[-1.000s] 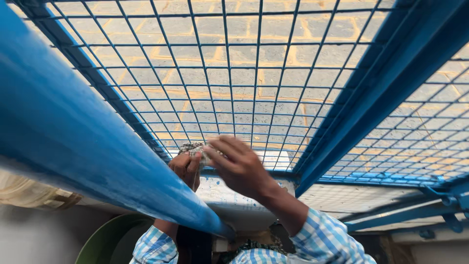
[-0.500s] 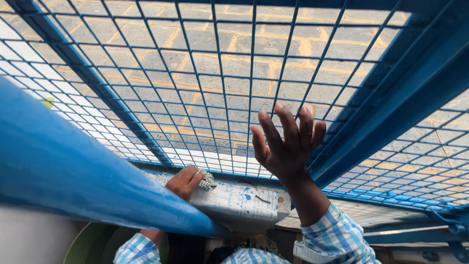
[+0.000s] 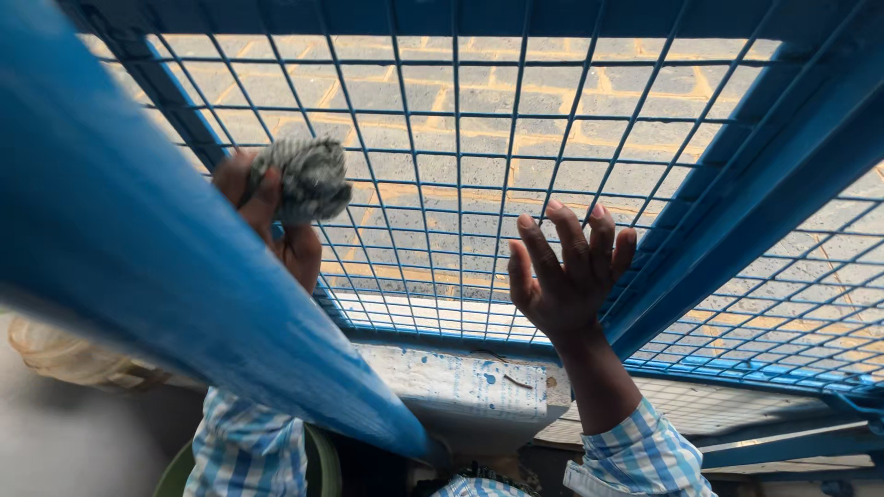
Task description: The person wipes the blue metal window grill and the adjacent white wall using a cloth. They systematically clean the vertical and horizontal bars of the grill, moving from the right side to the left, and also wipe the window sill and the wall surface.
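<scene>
gripping a crumpled grey-and-white rag (image 3: 302,177), the left hand (image 3: 267,216) is raised against the blue wire mesh panel (image 3: 442,138), its fingers (image 3: 262,198) curled tightly around the wad so that the cloth bulges out above them. the rag sits high on the left part of the mesh, touching or just in front of the wires; the blur there makes it hard to say which. part of this hand and its wrist is hidden behind the thick blue pipe (image 3: 138,267) that crosses the near left of the view on a slant.

the right hand (image 3: 566,276) is held open and empty, fingers spread and pointing upward, palm laid toward the mesh near the blue frame bar (image 3: 737,202) that runs diagonally on the right. it is well apart from the rag. both forearms wear blue-and-white checked sleeves (image 3: 635,451).

below the mesh, between the two arms, lies a pale ledge (image 3: 470,382) speckled with blue paint drops. through the wires a paved floor of grey blocks with yellowish joints (image 3: 516,101) shows far beneath. a green rounded rim (image 3: 318,465) peeks out low beside the left sleeve.
</scene>
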